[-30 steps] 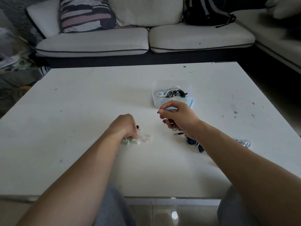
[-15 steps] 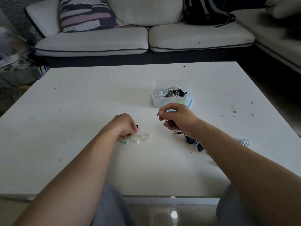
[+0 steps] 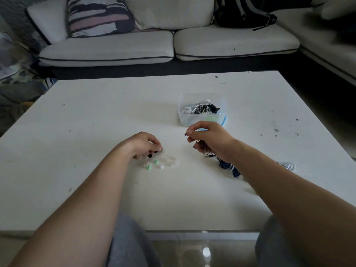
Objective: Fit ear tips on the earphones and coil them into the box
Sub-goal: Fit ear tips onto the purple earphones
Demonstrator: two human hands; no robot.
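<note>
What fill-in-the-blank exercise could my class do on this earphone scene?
1. The clear box of earphones stands on the white ____.
2. The right hand grips an earphone; by its wrist lies a dark ____ cable.
3. The left hand curls over loose ear tips, some black, some clear, some ____.
Missing words: table; blue; green.

Both forearms are bare and are stretching forward side by side. Left hand [image 3: 144, 144] is lying knuckles-up, its fingers curling downward at the tips; whether they are gripping anything is hidden. Right hand [image 3: 211, 139] is hovering with the wrist bent inward. Its thumb and forefinger are pinching a purple earphone [image 3: 186, 134], and the lower fingers are curling round the cable.
</note>
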